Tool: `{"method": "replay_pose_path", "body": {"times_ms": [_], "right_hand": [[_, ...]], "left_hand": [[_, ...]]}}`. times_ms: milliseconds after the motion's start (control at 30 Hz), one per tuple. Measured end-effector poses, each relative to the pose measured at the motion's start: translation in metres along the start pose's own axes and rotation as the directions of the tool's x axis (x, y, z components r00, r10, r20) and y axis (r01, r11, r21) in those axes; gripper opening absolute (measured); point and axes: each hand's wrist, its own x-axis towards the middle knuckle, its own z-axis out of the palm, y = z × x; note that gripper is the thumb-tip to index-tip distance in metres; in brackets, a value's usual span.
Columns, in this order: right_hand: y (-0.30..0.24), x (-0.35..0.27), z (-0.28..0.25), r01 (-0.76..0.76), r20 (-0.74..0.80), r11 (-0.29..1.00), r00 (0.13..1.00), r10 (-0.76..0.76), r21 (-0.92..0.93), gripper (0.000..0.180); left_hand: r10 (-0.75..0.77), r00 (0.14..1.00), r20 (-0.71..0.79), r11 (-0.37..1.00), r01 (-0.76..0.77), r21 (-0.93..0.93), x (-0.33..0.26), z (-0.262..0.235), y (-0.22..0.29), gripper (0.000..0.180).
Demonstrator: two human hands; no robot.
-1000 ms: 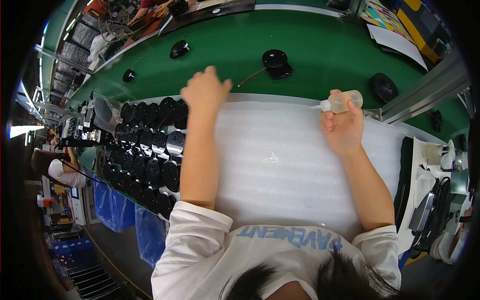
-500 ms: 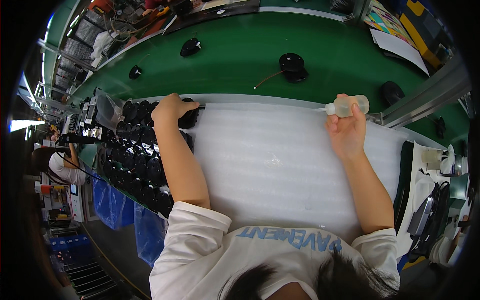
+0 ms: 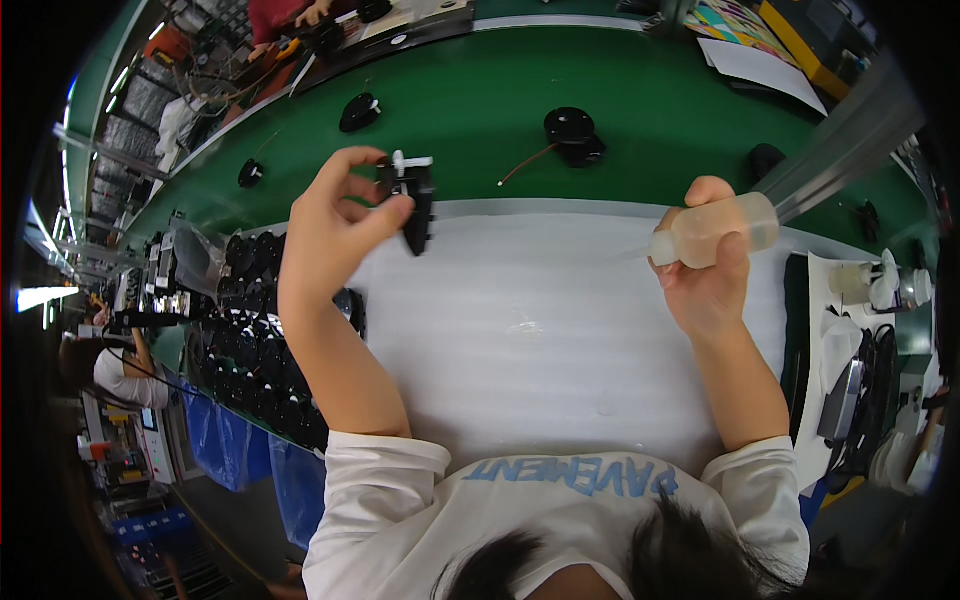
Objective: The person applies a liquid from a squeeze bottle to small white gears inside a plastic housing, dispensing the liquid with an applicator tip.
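My left hand (image 3: 332,235) is raised over the left part of the white foam sheet (image 3: 520,370). Between its thumb and fingers is a black disc-shaped part (image 3: 418,215), turned edge-on, with a white piece sticking out at its top. Over the sheet's right side, my right hand (image 3: 705,295) is wrapped round a translucent squeeze bottle (image 3: 728,228). The bottle lies tilted almost level, its thin nozzle pointing left. Rows of similar black round parts (image 3: 255,345) stand closely packed left of the sheet, partly hidden behind my left forearm.
On the green bench (image 3: 480,120) beyond the sheet lie a black round part with a red wire (image 3: 570,128) and another black part (image 3: 360,112). A metal post (image 3: 850,145) slants up at the right. Jars (image 3: 855,283) and dark cables (image 3: 872,390) lie beside the sheet. Another person (image 3: 125,370) sits far left.
My left hand has lifted a black part from the packed rows and brought it up, turned edge-on. My right hand has moved the bottle slightly lower and nearer.
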Motion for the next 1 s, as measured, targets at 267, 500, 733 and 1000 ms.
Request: {"method": "replay_pose_path", "body": {"times_ms": [267,500,733,1000], "right_hand": [[-0.051,-0.032,0.005,0.290,0.068,0.957,0.955,-0.289,-0.002,0.069],[-0.070,-0.039,0.007,0.688,0.442,0.646,0.718,-0.538,-0.332,0.058],[-0.079,-0.050,0.015,0.648,0.443,0.582,0.761,-0.473,-0.491,0.051],[-0.082,-0.054,0.017,0.656,0.425,0.541,0.754,-0.501,-0.526,0.049]], "left_hand": [[0.879,0.476,0.029,0.476,-0.873,-0.104,-0.005,0.081,0.010,0.058],[0.833,0.551,0.038,0.550,-0.821,-0.154,-0.039,0.098,0.020,0.046],[0.976,0.216,0.022,0.211,-0.967,0.142,-0.048,0.101,0.027,0.039],[0.930,0.366,0.024,0.360,-0.923,0.137,-0.061,0.102,0.044,0.038]]}}
